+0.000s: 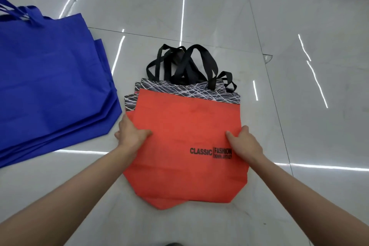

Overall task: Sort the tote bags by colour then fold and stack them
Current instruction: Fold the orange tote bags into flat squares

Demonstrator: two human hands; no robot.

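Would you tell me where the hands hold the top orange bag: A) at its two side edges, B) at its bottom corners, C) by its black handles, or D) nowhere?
A: the left hand and the right hand each grip a side edge of the orange bag, below its black handles.

A single wide-angle camera, worn on the head, is looking forward and steeply down at the tiled floor [219,16] from close range. The forearms [83,191] are entering from the bottom edge, and the orange tote bags [185,126] are filling the centre.
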